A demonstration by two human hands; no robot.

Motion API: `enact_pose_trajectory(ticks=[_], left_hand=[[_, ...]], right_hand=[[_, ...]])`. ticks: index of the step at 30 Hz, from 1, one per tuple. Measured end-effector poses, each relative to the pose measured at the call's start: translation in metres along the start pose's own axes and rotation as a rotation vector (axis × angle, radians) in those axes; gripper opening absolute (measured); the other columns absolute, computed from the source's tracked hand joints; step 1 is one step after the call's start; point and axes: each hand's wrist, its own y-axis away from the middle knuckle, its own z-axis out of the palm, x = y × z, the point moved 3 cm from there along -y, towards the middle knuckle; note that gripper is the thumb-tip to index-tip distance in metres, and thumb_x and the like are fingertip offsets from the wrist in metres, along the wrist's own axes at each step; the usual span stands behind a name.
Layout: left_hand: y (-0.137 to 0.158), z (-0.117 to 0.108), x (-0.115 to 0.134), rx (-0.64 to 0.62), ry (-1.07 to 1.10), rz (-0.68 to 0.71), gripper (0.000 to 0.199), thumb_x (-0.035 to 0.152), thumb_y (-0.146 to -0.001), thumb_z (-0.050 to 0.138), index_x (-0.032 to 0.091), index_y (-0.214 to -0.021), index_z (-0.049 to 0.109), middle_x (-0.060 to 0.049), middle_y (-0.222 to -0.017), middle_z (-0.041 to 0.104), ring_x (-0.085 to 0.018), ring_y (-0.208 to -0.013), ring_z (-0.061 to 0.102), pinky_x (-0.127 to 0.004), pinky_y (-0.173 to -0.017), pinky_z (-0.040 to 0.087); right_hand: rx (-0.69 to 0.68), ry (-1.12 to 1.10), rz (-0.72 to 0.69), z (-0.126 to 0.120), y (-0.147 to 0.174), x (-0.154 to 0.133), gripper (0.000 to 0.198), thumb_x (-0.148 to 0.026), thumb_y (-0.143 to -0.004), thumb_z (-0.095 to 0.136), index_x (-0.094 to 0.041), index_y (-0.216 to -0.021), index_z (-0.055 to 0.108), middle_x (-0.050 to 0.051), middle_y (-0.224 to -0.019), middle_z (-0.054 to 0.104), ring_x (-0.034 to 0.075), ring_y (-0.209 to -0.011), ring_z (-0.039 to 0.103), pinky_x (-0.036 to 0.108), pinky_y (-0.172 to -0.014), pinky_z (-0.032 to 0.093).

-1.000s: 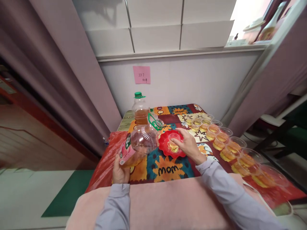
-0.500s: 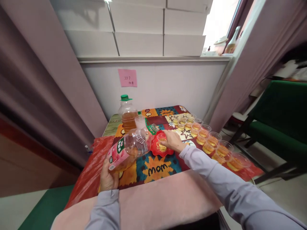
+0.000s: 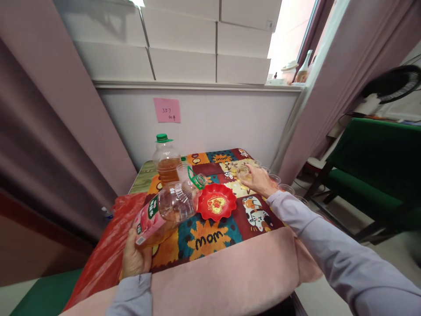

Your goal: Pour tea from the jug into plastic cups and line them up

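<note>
My left hand [image 3: 134,256] supports the base of a large clear plastic bottle [image 3: 177,199] with a pink label and some amber drink inside. The bottle lies tilted, its uncapped mouth and green handle pointing right, beside and partly over the rim of a red scalloped dish [image 3: 227,202]. My right hand [image 3: 262,180] has its fingers around a small clear plastic cup [image 3: 242,172] of pale yellow drink, at the far right of the table. Filled clear cups [image 3: 285,188] line that side, partly hidden behind my right hand and forearm.
Behind the tilted bottle stand a second bottle [image 3: 168,169] with a green cap and a clear cup stack [image 3: 182,170]. A patterned cloth [image 3: 210,239] covers the table, with red plastic sheeting [image 3: 98,245] at left. A green chair [image 3: 368,171] stands to the right.
My right hand has moved the cup from over the red dish to the far right, by the other cups. The bottle stays tilted in my left hand. The view has shifted slightly.
</note>
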Motion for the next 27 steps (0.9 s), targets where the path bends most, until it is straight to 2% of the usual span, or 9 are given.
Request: enact_pose_trajectory(ticks=[5, 14, 23, 27], left_hand=[[-0.001, 0.000, 0.000, -0.022, -0.035, 0.007, 0.055, 0.061, -0.084, 0.078, 0.024, -0.124, 0.079, -0.004, -0.129, 0.079, -0.027, -0.138, 0.063, -0.039, -0.124, 0.045], [0.001, 0.001, 0.003, 0.013, -0.024, -0.003, 0.053, 0.059, -0.083, 0.079, 0.025, -0.123, 0.080, -0.003, -0.129, 0.080, -0.027, -0.138, 0.064, -0.037, -0.120, 0.049], [0.000, -0.003, -0.001, 0.007, -0.012, 0.003, 0.054, 0.057, -0.087, 0.076, 0.024, -0.130, 0.078, -0.005, -0.139, 0.076, -0.029, -0.144, 0.060, -0.040, -0.123, 0.047], [-0.002, -0.009, -0.006, 0.013, 0.024, 0.019, 0.055, 0.058, -0.086, 0.078, 0.020, -0.126, 0.078, -0.010, -0.132, 0.079, -0.031, -0.142, 0.062, -0.043, -0.122, 0.048]], right_hand=[[-0.006, 0.033, 0.023, 0.024, 0.005, 0.029, 0.077, -0.044, -0.087, 0.076, -0.014, -0.155, 0.054, 0.020, -0.127, 0.079, 0.037, -0.126, 0.070, 0.055, -0.122, 0.036], [0.012, 0.048, -0.003, 0.050, 0.007, 0.039, 0.064, -0.045, -0.090, 0.073, -0.014, -0.145, 0.061, 0.022, -0.138, 0.075, 0.037, -0.135, 0.065, 0.059, -0.128, 0.026], [0.006, 0.078, -0.025, 0.052, 0.010, 0.042, 0.064, -0.046, -0.092, 0.071, -0.010, -0.145, 0.061, 0.025, -0.141, 0.073, 0.040, -0.139, 0.062, 0.061, -0.129, 0.025], [0.039, 0.067, -0.075, 0.043, 0.010, 0.035, 0.066, -0.055, -0.093, 0.072, -0.009, -0.140, 0.066, 0.027, -0.138, 0.074, 0.044, -0.139, 0.061, 0.067, -0.126, 0.027]])
